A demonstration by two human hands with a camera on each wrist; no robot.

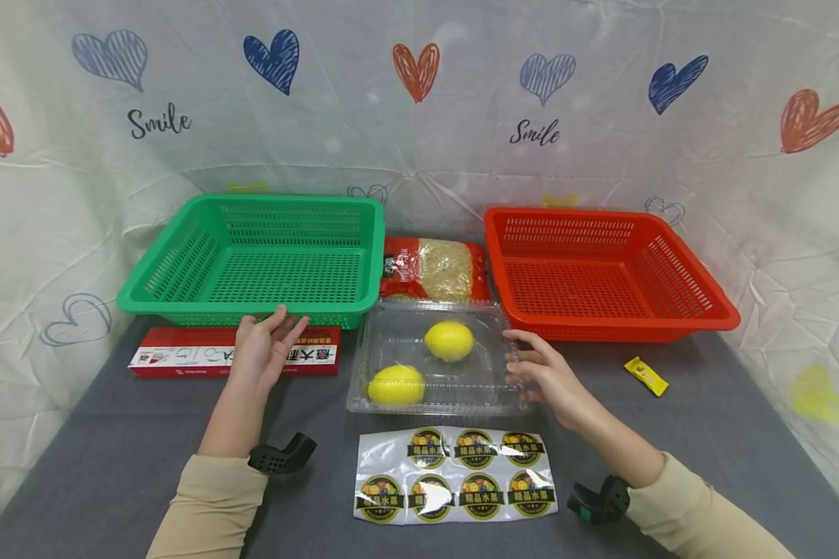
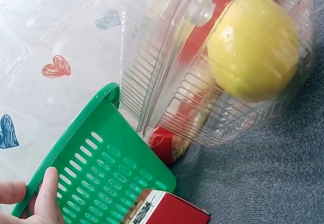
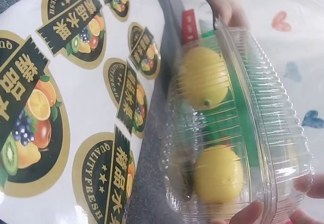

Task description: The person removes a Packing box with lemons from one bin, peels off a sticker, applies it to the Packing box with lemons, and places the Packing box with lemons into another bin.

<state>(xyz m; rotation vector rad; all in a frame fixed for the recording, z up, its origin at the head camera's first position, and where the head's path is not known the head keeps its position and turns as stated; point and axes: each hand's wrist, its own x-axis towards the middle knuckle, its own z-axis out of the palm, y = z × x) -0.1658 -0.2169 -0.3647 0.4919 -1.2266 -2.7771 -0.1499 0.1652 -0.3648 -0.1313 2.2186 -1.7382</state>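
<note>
A clear plastic clamshell box point(image 1: 475, 388) with two yellow lemons point(image 1: 449, 341) inside stands mid-table with its lid down. My right hand point(image 1: 548, 380) holds its right edge, thumb and fingertips at the rim seam in the right wrist view. Further left, my left hand point(image 1: 260, 349) reaches to the front rim of a green basket point(image 1: 252, 317), fingers loosely extended and away from the clamshell. Under that hand lies a long red box point(image 1: 189, 353). A sheet of round fruit stickers point(image 1: 454, 473) lies in front of the clamshell.
A red basket point(image 1: 615, 326) stands at the back right. Between the baskets lies a red and clear food bag point(image 1: 440, 268), behind the clamshell. A small yellow packet point(image 1: 646, 376) sits to the right of my right hand. A heart-printed sheet point(image 1: 419, 147) hangs behind everything.
</note>
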